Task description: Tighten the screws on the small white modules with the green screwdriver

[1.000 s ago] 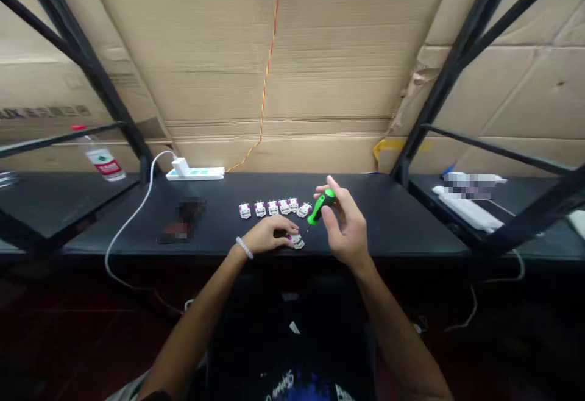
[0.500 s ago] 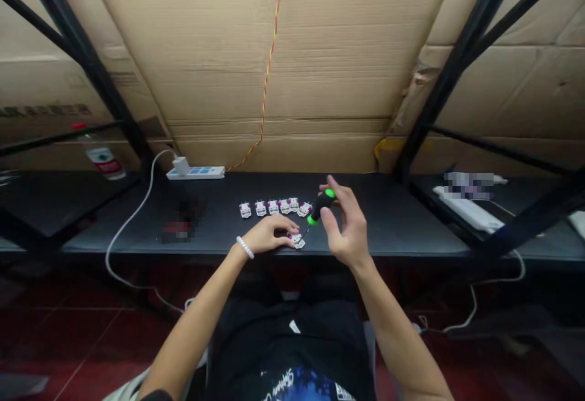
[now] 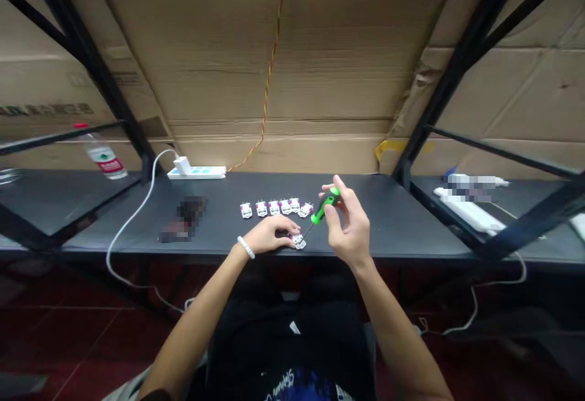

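Observation:
My right hand (image 3: 350,224) is closed round a green-and-black screwdriver (image 3: 325,206), held tilted with its tip down on a small white part (image 3: 298,241) near the black table's front edge. My left hand (image 3: 272,234) lies on the table with its fingers curled against that part, pinning it. A white bead bracelet is on my left wrist. Just behind, a row of several similar white-and-pink parts (image 3: 274,208) lies on the table.
A white power strip (image 3: 196,172) with a plugged charger and white cable sits at the back left. A plastic bottle (image 3: 101,156) stands far left, a dark blurred object (image 3: 183,218) lies left of the parts. Black frame posts and cardboard walls surround the table (image 3: 402,224).
The screwdriver has turned in my right-hand fingers and its tip stays on the part. My left hand has not moved. The view shifted slightly.

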### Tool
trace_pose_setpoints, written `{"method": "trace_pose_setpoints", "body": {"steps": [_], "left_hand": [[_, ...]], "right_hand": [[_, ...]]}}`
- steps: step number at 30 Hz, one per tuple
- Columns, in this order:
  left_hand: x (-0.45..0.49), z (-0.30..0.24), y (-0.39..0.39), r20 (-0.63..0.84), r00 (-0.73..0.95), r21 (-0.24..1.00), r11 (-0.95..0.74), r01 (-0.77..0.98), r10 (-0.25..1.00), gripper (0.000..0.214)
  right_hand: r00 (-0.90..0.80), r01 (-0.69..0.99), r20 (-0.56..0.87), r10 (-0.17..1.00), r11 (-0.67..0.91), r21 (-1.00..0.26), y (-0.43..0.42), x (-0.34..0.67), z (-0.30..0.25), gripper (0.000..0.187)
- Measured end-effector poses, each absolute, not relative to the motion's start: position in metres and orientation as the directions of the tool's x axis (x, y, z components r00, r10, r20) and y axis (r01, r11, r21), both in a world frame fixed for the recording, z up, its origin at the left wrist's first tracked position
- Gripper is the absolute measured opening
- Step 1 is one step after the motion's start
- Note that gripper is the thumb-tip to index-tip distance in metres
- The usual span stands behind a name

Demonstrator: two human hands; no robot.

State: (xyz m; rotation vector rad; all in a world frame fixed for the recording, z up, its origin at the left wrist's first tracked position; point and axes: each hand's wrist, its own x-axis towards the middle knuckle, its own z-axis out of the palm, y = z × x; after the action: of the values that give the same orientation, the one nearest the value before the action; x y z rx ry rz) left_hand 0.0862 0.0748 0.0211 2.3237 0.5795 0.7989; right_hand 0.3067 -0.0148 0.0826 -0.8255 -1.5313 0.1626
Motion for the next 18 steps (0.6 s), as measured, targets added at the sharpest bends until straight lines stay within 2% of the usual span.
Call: {"method": "trace_pose_setpoints", "body": {"steps": [18], "left_hand": [[0.0860, 0.0185, 0.0765, 0.419, 0.726, 0.653, -0.736, 0.176, 0.546, 0.027]], "right_hand": [[0.093, 0.384, 0.816, 0.570, 0.736, -0.557, -0.0146, 0.3081, 0.0809, 0.056]]}}
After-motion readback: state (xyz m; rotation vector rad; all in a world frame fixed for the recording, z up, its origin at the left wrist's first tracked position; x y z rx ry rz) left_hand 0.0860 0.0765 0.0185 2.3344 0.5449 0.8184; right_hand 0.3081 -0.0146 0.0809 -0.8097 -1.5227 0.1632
